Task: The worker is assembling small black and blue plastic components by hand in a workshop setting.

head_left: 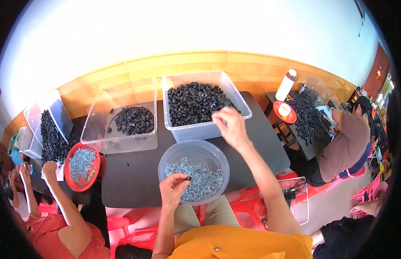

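Note:
My left hand [173, 190] pinches a small black ring-like part [188, 178] between thumb and fingertips, over the near-left rim of a round clear bowl [163, 152]. In that bowl lies a heap of small silvery pieces that look like springs [202, 181]. My right hand [232, 129] is raised over the front right edge of a deep clear bin [191, 131], its fingers curled together; what they hold, if anything, is hidden. Many black ring-shaped parts [191, 101] fill the bin.
Left of the bin stands a clear box [122, 146] with fewer black parts. A red basin [96, 168] of silvery pieces is by a co-worker in red [71, 228]. At right, another person [345, 142] works beside a black heap [306, 116] and a white bottle [286, 86].

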`<state>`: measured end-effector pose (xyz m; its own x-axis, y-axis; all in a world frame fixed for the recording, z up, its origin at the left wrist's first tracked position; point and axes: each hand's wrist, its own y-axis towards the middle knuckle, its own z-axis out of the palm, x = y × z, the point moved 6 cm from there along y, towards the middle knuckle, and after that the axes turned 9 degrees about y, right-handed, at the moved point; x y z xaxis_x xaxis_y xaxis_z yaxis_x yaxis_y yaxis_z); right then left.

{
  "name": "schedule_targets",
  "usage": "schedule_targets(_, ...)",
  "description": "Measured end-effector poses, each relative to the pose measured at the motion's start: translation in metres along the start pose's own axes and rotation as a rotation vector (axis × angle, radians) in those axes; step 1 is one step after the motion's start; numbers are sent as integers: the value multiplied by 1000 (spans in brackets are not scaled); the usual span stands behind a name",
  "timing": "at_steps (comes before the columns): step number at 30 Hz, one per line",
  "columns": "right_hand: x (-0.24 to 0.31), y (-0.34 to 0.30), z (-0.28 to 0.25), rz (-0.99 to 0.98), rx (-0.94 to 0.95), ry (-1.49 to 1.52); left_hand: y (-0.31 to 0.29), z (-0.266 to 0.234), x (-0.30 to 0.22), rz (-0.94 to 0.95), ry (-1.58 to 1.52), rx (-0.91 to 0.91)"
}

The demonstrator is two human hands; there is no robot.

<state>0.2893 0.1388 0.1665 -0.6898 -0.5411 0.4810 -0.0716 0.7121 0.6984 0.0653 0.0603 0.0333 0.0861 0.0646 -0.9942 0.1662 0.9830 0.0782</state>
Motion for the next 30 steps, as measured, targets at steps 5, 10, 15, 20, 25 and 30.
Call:
schedule_targets(5, -74, 67, 25, 108, 174, -212, 4, -4, 5, -36, -16, -6)
schedule_targets(10, -98, 87, 48, 147, 399, -159, 5, -16, 5, -45, 6, -18)
schedule_targets(15, -90, 76, 73, 176, 670, -178, 11, -23, 2, -62, 4, -11)
schedule_targets(20, -78, 70, 81, 72, 860, -199, 19, -25, 3, -102, -40, 2)
schedule_targets(25, -108, 85, 71, 145, 500, -334, 24, -23, 5, -91, 18, -7)
schedule_targets(30, -113, 91, 50, 174, 414, -107, 26, -24, 6, -108, 10, -17)
